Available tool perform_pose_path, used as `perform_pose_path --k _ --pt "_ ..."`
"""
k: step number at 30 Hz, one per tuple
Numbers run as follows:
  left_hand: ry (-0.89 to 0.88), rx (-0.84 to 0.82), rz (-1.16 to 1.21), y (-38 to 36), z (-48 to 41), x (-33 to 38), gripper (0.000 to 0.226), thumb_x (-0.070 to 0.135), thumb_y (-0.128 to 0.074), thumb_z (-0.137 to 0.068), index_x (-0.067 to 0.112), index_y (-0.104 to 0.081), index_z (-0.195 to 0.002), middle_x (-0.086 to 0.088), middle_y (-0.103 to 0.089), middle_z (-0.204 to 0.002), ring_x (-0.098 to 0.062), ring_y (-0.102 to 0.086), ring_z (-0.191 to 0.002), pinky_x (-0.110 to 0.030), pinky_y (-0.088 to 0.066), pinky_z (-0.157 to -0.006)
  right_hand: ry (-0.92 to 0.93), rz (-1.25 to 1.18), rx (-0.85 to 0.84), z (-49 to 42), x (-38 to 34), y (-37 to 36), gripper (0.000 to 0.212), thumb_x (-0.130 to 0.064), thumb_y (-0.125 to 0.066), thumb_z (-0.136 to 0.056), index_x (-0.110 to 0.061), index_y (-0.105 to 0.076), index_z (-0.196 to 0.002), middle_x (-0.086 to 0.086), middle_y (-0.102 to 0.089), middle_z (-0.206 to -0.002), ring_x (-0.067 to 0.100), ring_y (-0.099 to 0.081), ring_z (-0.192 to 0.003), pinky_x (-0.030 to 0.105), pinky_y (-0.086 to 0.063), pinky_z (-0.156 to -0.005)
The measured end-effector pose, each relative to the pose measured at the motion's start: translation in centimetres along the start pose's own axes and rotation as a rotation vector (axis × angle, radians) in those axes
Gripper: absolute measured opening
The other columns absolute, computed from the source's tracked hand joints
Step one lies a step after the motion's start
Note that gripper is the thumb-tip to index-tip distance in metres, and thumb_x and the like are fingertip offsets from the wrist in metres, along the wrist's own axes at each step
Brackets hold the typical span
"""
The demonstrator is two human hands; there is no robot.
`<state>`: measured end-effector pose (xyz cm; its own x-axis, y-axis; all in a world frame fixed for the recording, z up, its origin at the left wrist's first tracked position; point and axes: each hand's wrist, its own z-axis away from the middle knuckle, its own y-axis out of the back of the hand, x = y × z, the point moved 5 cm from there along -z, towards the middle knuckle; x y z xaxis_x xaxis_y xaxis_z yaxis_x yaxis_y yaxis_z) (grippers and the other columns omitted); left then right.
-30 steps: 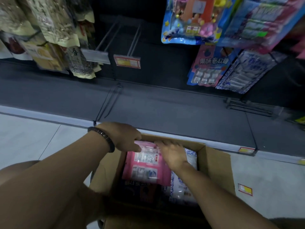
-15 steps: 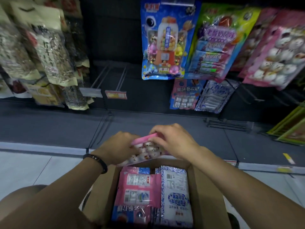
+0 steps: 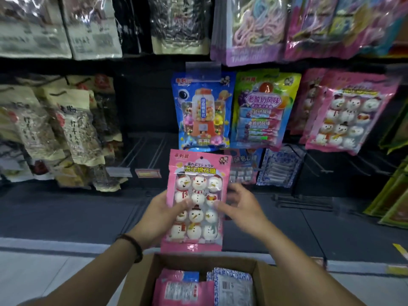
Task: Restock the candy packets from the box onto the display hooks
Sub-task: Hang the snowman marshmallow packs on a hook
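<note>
A pink snowman marshmallow packet [image 3: 196,195] stands upright in front of me, above the open cardboard box [image 3: 141,281]. My left hand [image 3: 163,215] grips its left edge, thumb across the front. My right hand [image 3: 240,204] holds its right edge, fingers behind and thumb on the front. More pink and blue-white packets [image 3: 198,290] lie in the box. Matching snowman packets [image 3: 348,111] hang on a hook at the upper right. Bare display hooks [image 3: 152,153] with price tags jut out left of the held packet.
A blue gumball packet [image 3: 202,111] and a green-yellow candy packet [image 3: 265,111] hang straight ahead. Brown snack bags [image 3: 72,129] fill the hooks at left. A dark low shelf [image 3: 66,213] runs below, with pale floor tiles [image 3: 44,277] in front.
Both hands lifted the pink snowman packet out of the box and turned it upright, face toward me. My view rose from the box to the hanging display.
</note>
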<state>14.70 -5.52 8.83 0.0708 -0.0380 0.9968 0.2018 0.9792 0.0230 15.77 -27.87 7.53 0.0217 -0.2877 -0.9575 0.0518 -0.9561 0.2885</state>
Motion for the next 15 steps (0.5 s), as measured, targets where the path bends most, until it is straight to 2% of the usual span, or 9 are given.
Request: perform_pose_path --k 2,5,6,8,10,13,15 --pt "-0.002 0.001 0.093 -1.5 -0.9 1.7 0.032 0.023 -0.065 -0.100 0.015 -0.063 -0.131 -0.012 -0.077 -0.120 -0.034 -0.077 -0.106 -0.058 -0.060 -0.092 0.052 -0.065 0.011 0.4 -1.5 1.2 0.029 -0.008 -0.075 -0.096 -0.027 -0.067 -0.116 -0.009 -0.080 -0.106 0.009 -0.077 -0.096 0.022 -0.061 -0.070" --pt "-0.138 -0.027 0.085 -3.9 -2.4 5.0 0.035 0.016 -0.063 -0.101 0.019 -0.056 -0.136 -0.011 -0.076 -0.124 -0.032 -0.076 -0.109 -0.055 -0.063 -0.087 0.137 -0.141 0.116 1.1 -3.6 4.9 0.030 0.000 -0.067 -0.099 -0.025 -0.070 -0.116 -0.013 -0.080 -0.105 0.007 -0.077 -0.095 0.023 -0.062 -0.071" --pt "-0.219 0.005 0.077 -4.4 -2.8 6.3 0.043 0.009 -0.065 -0.100 0.023 -0.052 -0.139 -0.009 -0.075 -0.125 -0.031 -0.076 -0.109 -0.050 -0.064 -0.083 0.164 -0.165 0.154 1.3 -3.9 6.3 0.030 0.000 -0.066 -0.100 -0.024 -0.071 -0.117 -0.011 -0.080 -0.107 0.010 -0.078 -0.097 0.026 -0.064 -0.074" --pt "-0.363 0.079 0.077 -5.4 -3.3 8.8 0.074 -0.004 -0.070 -0.094 0.035 -0.040 -0.150 -0.003 -0.076 -0.124 -0.028 -0.078 -0.103 -0.041 -0.066 -0.077 0.185 -0.227 0.222 1.5 -4.0 9.0 0.032 0.000 -0.063 -0.102 -0.023 -0.070 -0.122 -0.007 -0.080 -0.111 0.015 -0.078 -0.101 0.034 -0.066 -0.079" --pt "-0.463 0.091 0.024 -7.1 -3.8 10.7 0.092 -0.007 -0.072 -0.091 0.047 -0.032 -0.154 0.004 -0.074 -0.122 -0.025 -0.079 -0.096 -0.037 -0.066 -0.075 0.208 -0.258 0.283 2.1 -3.7 11.3 0.034 -0.002 -0.062 -0.103 -0.024 -0.067 -0.129 -0.006 -0.079 -0.117 0.017 -0.077 -0.107 0.041 -0.066 -0.085" --pt "-0.543 0.011 -0.116 -10.6 -4.9 12.6 0.073 -0.003 -0.071 -0.094 0.046 -0.052 -0.144 0.005 -0.069 -0.127 -0.022 -0.079 -0.096 -0.034 -0.066 -0.079 0.248 -0.267 0.364 3.1 -3.4 14.5 0.047 -0.003 -0.059 -0.105 -0.032 -0.059 -0.142 -0.007 -0.077 -0.124 0.016 -0.075 -0.114 0.043 -0.064 -0.090" --pt "-0.588 -0.064 -0.205 -13.2 -5.7 13.8 0.061 -0.001 -0.072 -0.094 0.043 -0.063 -0.135 0.011 -0.067 -0.132 -0.017 -0.076 -0.100 -0.029 -0.065 -0.082 0.281 -0.257 0.408 3.7 -3.6 17.1 0.063 -0.003 -0.058 -0.106 -0.049 -0.052 -0.148 -0.009 -0.073 -0.133 0.013 -0.071 -0.121 0.043 -0.063 -0.095"
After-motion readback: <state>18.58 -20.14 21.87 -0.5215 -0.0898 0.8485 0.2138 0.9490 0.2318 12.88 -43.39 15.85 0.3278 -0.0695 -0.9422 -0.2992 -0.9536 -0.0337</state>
